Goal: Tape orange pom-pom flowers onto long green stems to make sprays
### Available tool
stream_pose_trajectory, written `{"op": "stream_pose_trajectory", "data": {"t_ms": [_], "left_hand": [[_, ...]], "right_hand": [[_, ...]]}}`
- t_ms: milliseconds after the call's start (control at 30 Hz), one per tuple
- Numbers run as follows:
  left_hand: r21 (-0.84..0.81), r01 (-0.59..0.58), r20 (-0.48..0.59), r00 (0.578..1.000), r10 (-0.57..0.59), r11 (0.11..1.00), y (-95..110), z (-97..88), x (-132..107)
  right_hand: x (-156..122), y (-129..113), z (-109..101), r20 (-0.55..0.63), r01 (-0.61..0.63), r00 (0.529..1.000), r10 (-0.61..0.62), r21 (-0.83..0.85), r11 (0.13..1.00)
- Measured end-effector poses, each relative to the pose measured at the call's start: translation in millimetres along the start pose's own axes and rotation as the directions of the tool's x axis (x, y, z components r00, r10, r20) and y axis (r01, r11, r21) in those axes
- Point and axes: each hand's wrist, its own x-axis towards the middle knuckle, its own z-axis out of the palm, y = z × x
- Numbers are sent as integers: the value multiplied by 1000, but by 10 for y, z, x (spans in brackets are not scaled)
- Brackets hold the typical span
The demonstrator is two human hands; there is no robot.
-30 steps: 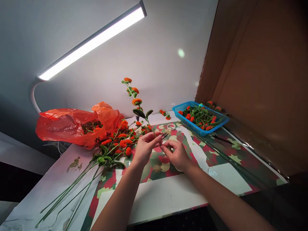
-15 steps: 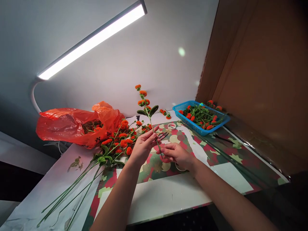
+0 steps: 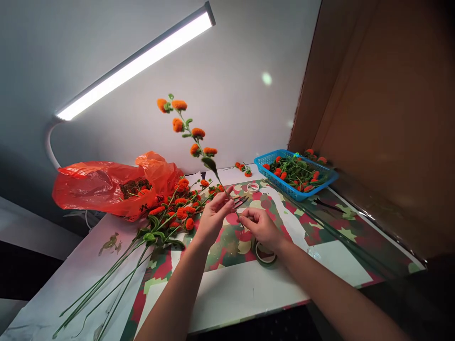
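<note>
An artificial flower stem point(image 3: 197, 138) with fuzzy orange blooms and green leaves leans up to the left above the table. My left hand point(image 3: 214, 214) holds its lower stalk between thumb and fingers. Closed in a pinch, my right hand point(image 3: 260, 226) grips near the stalk's lower end; whether a strip of tape is also in the fingers cannot be seen. Just below my right wrist lies a roll of green tape point(image 3: 265, 260). Behind the hands rests a dark-tipped tool point(image 3: 242, 201), like scissors or pliers, partly hidden by my left fingers.
Finished orange flower stems point(image 3: 181, 210) lie at left beside a red plastic bag point(image 3: 88, 189). A blue basket point(image 3: 302, 193) of flower pieces stands at back right. A white ring point(image 3: 253, 187) and loose blooms point(image 3: 248, 173) lie at the back. A lit lamp point(image 3: 138, 61) hangs overhead.
The flower stem has turned and tilted to the left, its blooms now higher and more spread out. My right hand has shifted slightly, uncovering more of the green tape roll.
</note>
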Motion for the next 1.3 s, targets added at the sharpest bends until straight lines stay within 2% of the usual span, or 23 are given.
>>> {"op": "stream_pose_trajectory", "data": {"t_ms": [100, 233, 300, 433, 500, 633, 800, 900, 1033, 1167, 1233, 1300], "left_hand": [[137, -58, -114, 991, 73, 989, -18, 8, 7], [69, -63, -201, 977, 76, 996, -16, 26, 1], [29, -56, -210, 976, 61, 998, -10, 24, -3], [-13, -54, -221, 974, 50, 998, -7, 0, 2], [-23, -53, -225, 973, 47, 998, -9, -16, 9], [-46, -49, -195, 980, 40, 998, -10, -32, 14], [-163, -13, -136, 991, -10, 986, 3, -4, 0], [-191, 5, -83, 996, -21, 982, 13, 20, -14], [-69, -8, -62, 998, 3, 998, 19, 35, -31], [-13, -60, -110, 992, 58, 998, -4, -1, -17], [-37, -67, -132, 989, 62, 997, -26, -33, -2], [-72, -53, -134, 990, 43, 996, -41, -59, 9]], "right_hand": [[-37, 35, 45, -87, 88, 990, -107, -198, 976], [-66, 41, 74, -139, 139, 970, -198, -353, 925], [-51, 24, 60, -133, 126, 976, -172, -298, 946], [22, 7, -25, -10, -34, 999, 34, -61, 998], [55, 22, -70, 56, -96, 994, 96, -14, 995], [78, 58, -116, 123, -141, 983, 137, 25, 990], [62, 20, -125, 177, -144, 975, 137, 29, 989], [44, -19, -108, 137, -83, 987, 82, 2, 997], [-5, -47, -44, 26, 63, 998, -61, -111, 992], [-46, -43, 5, -30, 153, 986, -164, -235, 960], [-42, -36, 2, -21, 123, 991, -130, -207, 971], [-22, -30, -22, 22, 50, 999, -47, -118, 992]]}}
